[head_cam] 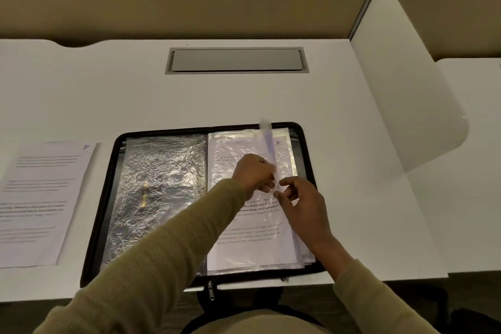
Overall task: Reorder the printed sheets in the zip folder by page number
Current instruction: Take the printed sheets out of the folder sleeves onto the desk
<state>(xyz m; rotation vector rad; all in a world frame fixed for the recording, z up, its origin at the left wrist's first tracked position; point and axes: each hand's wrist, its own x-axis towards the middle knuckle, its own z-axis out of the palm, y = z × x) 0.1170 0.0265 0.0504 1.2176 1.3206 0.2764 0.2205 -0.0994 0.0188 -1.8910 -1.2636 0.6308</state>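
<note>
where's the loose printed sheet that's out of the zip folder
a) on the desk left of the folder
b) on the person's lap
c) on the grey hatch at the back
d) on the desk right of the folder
a: the loose printed sheet lies flat on the desk, just left of the open zip folder.

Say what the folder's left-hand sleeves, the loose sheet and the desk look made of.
The sleeves: clear plastic, glossy, with crinkled glints. The loose sheet: paper, matte white, printed. The desk: probably laminate, smooth matte white.
</note>
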